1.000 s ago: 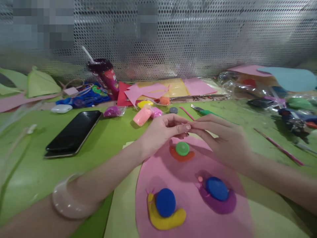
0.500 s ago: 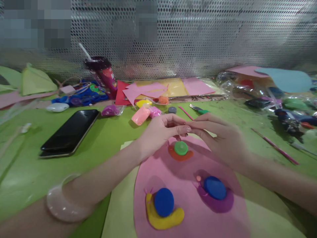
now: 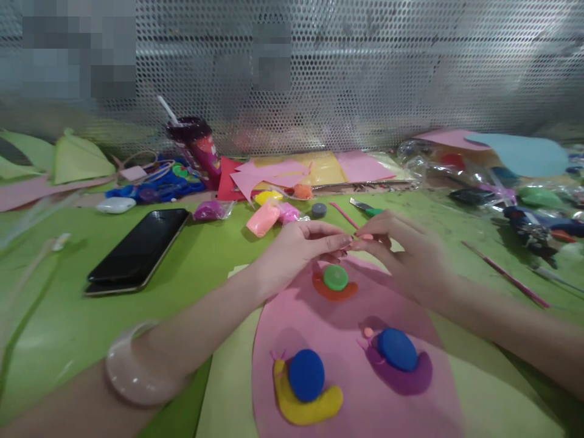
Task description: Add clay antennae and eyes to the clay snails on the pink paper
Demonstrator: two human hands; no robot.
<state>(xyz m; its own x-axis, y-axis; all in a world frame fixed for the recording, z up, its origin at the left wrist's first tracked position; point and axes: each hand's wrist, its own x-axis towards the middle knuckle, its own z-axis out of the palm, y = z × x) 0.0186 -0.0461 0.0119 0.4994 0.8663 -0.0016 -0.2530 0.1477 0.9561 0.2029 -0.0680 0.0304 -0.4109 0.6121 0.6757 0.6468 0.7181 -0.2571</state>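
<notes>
My left hand (image 3: 298, 252) and my right hand (image 3: 408, 255) meet at the fingertips above the top of a pink paper oval (image 3: 351, 377). Between my right thumb and forefinger shows a small peach-pink bit of clay (image 3: 366, 236). The fingers of my left hand are pinched too; what lies in them is mostly hidden. Just below them is an orange clay snail (image 3: 335, 296) with a green cap as its shell. Lower on the oval lie a yellow clay snail (image 3: 303, 413) and a purple one (image 3: 404, 382), each bearing a blue cap. A peach dot sits by the purple snail's head.
Beyond my hands lie clay packets (image 3: 263, 219), a grey cap (image 3: 319, 210), a pink stick (image 3: 344, 215) and a green-handled cutter (image 3: 365, 207). A phone (image 3: 139, 249) and a drink cup (image 3: 201, 149) are at left. A brush (image 3: 506, 274) lies at right.
My right fingers have parted slightly, and the peach-pink clay now shows between them. The view has shifted a little, so everything sits slightly lower.
</notes>
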